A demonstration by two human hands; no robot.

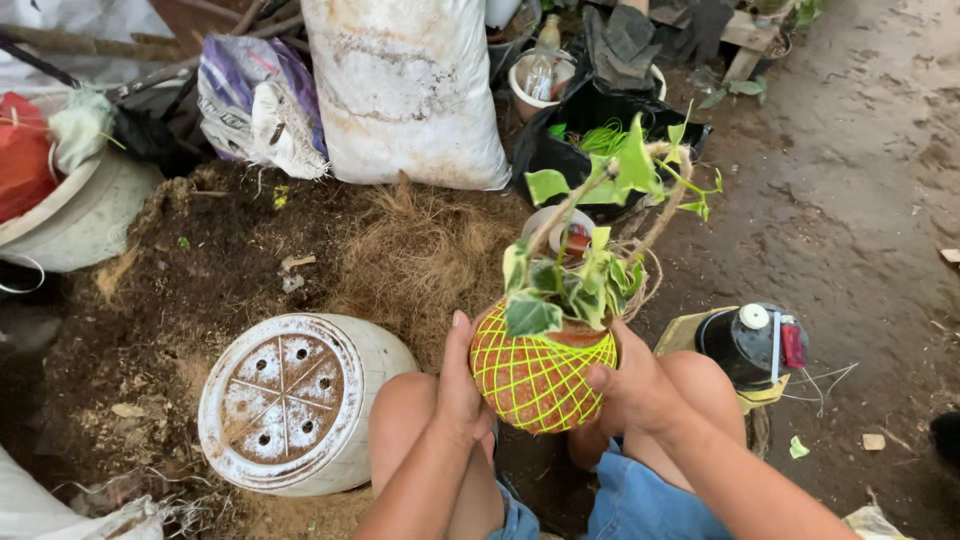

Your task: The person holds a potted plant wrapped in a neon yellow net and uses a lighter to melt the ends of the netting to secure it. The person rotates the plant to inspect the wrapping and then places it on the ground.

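Observation:
A round ball of brown fibre point(538, 375), wrapped in a net of bright yellow-green string, sits between my knees with a leafy green-and-cream plant point(585, 270) growing from its top. My left hand point(458, 385) presses flat against the ball's left side, thumb pointing up. My right hand point(625, 385) cups the ball's right side, thumb on the netting. Both hands together hold the ball above the ground.
An overturned white plastic pot point(290, 400) lies at my left knee. Loose coconut fibre point(420, 250) and dark soil point(190, 290) spread beyond it. A large white sack point(405, 90) stands behind. A black spray bottle point(752, 345) rests by my right knee; a black bag point(600, 135) with green string is farther back.

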